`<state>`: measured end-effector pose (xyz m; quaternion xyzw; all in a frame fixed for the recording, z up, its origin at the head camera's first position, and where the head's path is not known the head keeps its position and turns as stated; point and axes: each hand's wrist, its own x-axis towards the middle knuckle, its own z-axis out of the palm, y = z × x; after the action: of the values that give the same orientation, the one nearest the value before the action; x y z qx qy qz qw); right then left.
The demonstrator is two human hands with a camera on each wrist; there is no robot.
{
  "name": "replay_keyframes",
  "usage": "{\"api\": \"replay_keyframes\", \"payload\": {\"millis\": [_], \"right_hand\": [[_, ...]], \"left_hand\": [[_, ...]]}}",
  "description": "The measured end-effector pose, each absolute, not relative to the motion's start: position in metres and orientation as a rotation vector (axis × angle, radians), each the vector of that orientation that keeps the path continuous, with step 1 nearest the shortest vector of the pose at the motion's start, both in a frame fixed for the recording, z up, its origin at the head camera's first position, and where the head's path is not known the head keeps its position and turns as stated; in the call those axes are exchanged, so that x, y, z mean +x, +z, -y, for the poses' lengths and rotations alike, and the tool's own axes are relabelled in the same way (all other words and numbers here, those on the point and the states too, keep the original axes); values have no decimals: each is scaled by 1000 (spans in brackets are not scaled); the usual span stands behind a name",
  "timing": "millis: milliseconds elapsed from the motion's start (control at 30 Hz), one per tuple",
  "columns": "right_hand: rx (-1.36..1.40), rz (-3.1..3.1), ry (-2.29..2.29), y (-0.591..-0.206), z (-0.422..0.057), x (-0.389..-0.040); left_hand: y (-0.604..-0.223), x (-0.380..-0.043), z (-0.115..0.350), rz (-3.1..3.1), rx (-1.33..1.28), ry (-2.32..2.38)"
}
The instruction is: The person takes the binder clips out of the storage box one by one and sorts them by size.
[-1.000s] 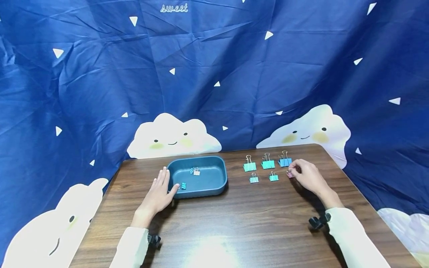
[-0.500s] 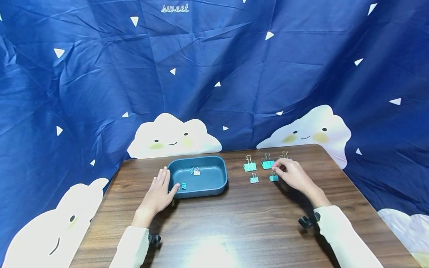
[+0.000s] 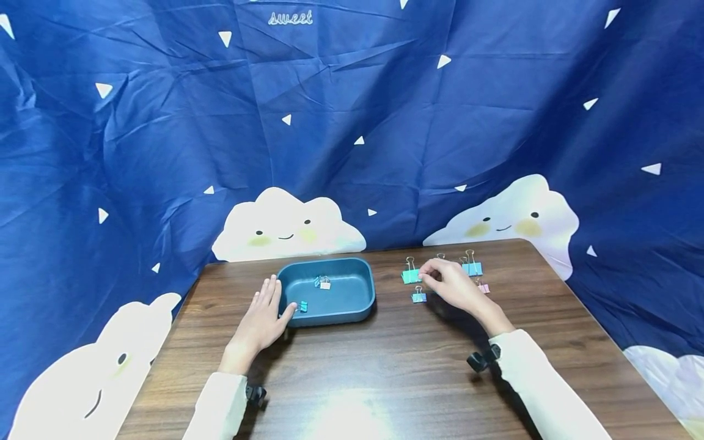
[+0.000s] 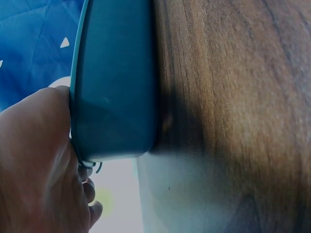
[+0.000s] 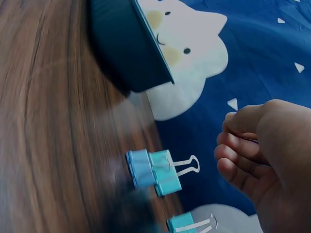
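At the left stands a dark teal plastic box (image 3: 352,315). My left hand (image 3: 261,327) grips its near-left corner, thumb over the rim and fingers along the outer left wall; the left wrist view shows this hand (image 4: 36,150) against the box's side (image 4: 114,82). Binder clips stand in two rows at the right: a large green one (image 3: 410,277), a large blue one (image 3: 474,269), a small blue one (image 3: 419,298) and a small pink one (image 3: 483,288). My right hand (image 3: 453,287) hovers over the rows, hiding clips there. In the right wrist view its fingers (image 5: 233,145) curl loosely, with no clip visible.
Inside the box lie a white binder clip (image 3: 325,285), a blue one (image 3: 316,281) and a teal one (image 3: 303,307). The brown wooden table (image 3: 352,354) ends at the back against a blue curtain (image 3: 330,153) with cloud prints.
My right hand has left the small pink clip and moved left along the rows to near the large green clip. My left hand stays at the box.
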<state>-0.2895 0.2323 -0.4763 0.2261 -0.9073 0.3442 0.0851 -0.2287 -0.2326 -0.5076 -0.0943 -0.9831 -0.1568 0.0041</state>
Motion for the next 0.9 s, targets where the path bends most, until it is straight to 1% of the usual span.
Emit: {"api": "replay_keyframes", "payload": {"millis": [600,900], "right_hand": [[894,2694,1078,-467,-162,-304],[981,2686,1098,-462,-138,-311]], "left_hand": [[-508,-228,232,3091,-284,-524],[-507,-228,233,3059,-299,-543]]}}
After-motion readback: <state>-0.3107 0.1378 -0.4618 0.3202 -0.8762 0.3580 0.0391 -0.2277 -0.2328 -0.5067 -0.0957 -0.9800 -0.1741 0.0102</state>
